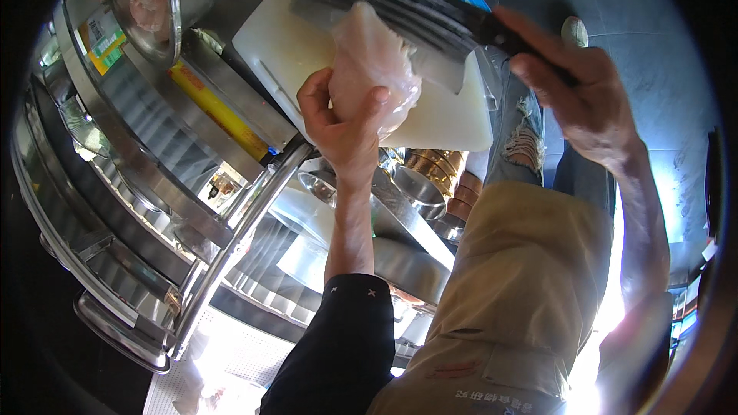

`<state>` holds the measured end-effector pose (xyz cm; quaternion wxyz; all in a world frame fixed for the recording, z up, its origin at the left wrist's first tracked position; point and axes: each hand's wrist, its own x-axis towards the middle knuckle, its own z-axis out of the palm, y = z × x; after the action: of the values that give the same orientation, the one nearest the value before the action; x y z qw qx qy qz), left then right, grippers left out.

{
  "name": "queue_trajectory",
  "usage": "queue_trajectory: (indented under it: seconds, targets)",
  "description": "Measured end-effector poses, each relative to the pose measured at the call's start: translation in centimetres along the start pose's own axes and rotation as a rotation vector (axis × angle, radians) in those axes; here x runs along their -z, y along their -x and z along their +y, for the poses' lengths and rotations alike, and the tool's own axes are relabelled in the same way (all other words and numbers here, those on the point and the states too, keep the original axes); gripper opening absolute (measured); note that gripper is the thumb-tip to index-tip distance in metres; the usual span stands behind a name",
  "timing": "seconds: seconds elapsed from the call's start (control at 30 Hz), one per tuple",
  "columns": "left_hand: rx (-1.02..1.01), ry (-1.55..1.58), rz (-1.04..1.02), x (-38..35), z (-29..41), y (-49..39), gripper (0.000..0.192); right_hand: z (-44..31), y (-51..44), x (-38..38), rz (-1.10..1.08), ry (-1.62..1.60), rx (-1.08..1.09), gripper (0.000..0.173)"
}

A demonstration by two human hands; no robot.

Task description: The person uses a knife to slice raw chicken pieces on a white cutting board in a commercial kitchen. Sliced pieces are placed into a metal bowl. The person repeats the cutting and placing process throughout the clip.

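Note:
My left hand [346,127] grips the near end of a piece of raw pale meat [375,63], which looks like chicken breast, with the thumb on its near right side and the fingers at its left. The meat is over a white cutting board [461,121]. My right hand [576,86] is closed around the dark handle of a cleaver [398,6]. The wide blade slants over the board, above and to the right of the meat, and is slightly blurred. Whether its edge touches the meat I cannot tell.
A metal bowl [174,11] with more raw meat [151,8] stands at the upper left. Left of the board runs a steel counter frame with a yellow box [222,112]. Below the board are stacked metal pots [424,184] on a shelf. Dark floor [640,69] lies at the right.

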<state>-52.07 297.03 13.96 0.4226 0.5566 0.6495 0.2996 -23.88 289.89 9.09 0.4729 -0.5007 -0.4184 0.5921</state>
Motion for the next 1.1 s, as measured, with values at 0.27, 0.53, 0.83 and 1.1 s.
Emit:
queue_trajectory:
  seconds: [0.27,0.53,0.83,1.1]
  targets:
    - [-0.484,-0.634,-0.09,-1.2,0.1,-0.2,0.055,0.9,-0.2,0.6,0.009,0.171,0.126,0.044]
    - [-0.931,-0.824,-0.438,-1.0,-1.9,-3.2,0.066,1.4,-2.5,-2.0,0.16,0.311,0.381,0.039]
    - [-0.884,-0.891,-0.381,-1.9,-1.8,-2.5,0.058,1.2,0.4,-1.2,0.011,0.17,0.178,0.046]
    - [-0.856,-0.856,-0.4,-2.0,-1.6,-2.4,0.059,0.6,5.8,0.6,-0.045,0.087,-0.021,0.048]
